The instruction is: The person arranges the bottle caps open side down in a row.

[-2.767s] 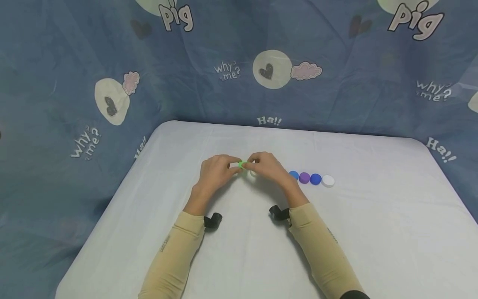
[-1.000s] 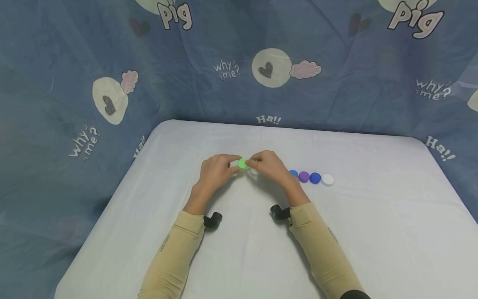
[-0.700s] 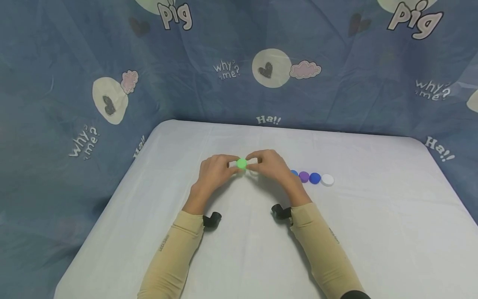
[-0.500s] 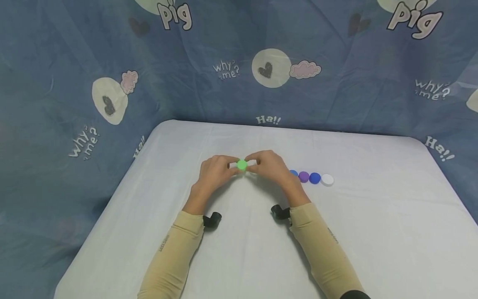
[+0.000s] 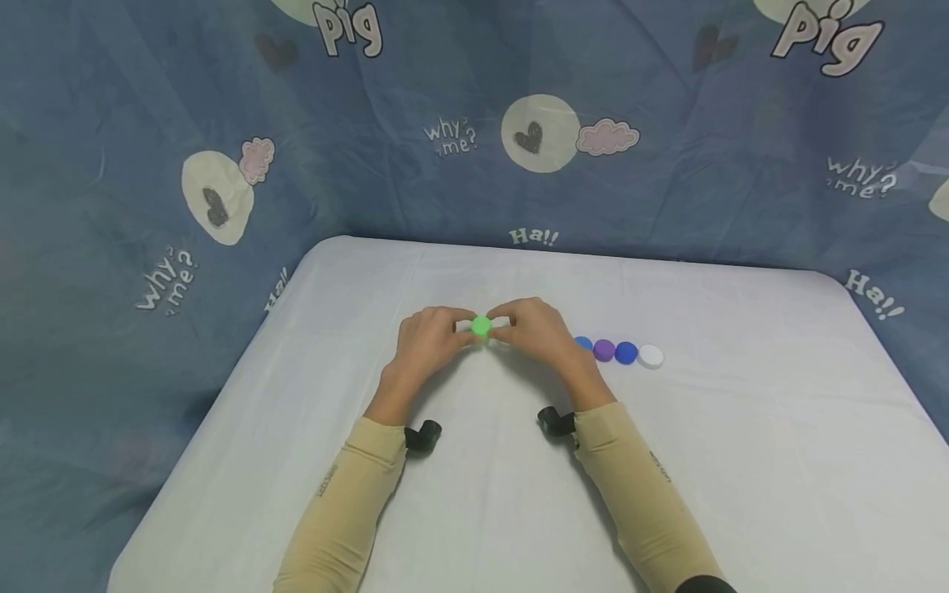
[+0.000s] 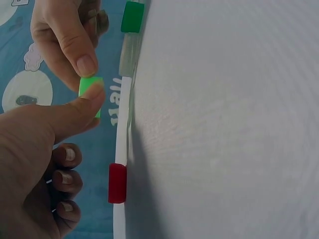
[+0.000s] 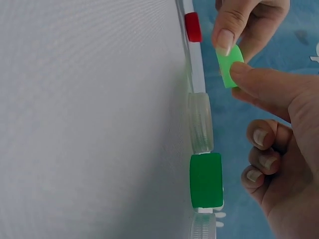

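A bright green bottle cap (image 5: pixel 481 326) is held up over the white table between both hands, its round face toward the head camera. My left hand (image 5: pixel 427 339) pinches its left edge between thumb and forefinger. From the opposite side, my right hand (image 5: pixel 535 329) pinches the right edge the same way. In the left wrist view the left thumb lies across the cap (image 6: pixel 85 85), covering part of it. The right wrist view shows the cap (image 7: pixel 224 69) from its side, both thumbs on it, and the right hand's other fingers curled loosely below.
A row of caps stands on the white cloth: light blue (image 5: pixel 584 344), purple (image 5: pixel 604 351), dark blue (image 5: pixel 626 353) and white (image 5: pixel 652 357). Wrist views add a red cap (image 6: pixel 117 183), a clear cap (image 7: pixel 201 122) and a dark green cap (image 7: pixel 206 180). A printed blue curtain (image 5: pixel 415 198) hangs behind.
The green cap has turned from partly covered by the fingers to showing its full round face. The right fingers have shifted from over it to its right edge. The forearms have hardly moved.
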A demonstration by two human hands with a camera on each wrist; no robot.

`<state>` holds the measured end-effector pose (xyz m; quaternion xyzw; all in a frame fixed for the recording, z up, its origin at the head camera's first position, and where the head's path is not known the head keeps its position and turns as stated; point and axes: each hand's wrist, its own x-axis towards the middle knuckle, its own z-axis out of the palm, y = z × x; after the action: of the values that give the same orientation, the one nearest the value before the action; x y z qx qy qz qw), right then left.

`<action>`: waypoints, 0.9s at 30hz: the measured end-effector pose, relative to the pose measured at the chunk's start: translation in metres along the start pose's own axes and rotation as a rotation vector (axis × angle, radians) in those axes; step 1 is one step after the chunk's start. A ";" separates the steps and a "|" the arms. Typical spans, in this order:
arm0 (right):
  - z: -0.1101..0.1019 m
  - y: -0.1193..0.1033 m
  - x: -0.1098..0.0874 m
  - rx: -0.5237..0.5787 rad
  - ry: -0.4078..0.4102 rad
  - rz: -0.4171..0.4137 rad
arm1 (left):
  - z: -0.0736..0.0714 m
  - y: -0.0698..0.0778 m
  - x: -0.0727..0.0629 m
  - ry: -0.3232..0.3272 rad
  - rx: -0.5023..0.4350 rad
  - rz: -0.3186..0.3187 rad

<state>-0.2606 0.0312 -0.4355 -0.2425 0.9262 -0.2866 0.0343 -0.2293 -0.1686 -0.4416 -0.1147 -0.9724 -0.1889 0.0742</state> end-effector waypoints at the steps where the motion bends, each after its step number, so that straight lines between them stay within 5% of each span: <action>1: 0.000 0.000 0.000 -0.006 0.002 0.000 | 0.000 0.000 0.000 0.006 0.002 -0.001; 27: 0.005 0.002 0.001 -0.061 -0.023 0.057 | 0.008 0.002 0.001 -0.056 0.014 0.003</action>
<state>-0.2610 0.0294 -0.4406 -0.2201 0.9407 -0.2542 0.0459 -0.2309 -0.1638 -0.4484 -0.1211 -0.9753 -0.1785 0.0479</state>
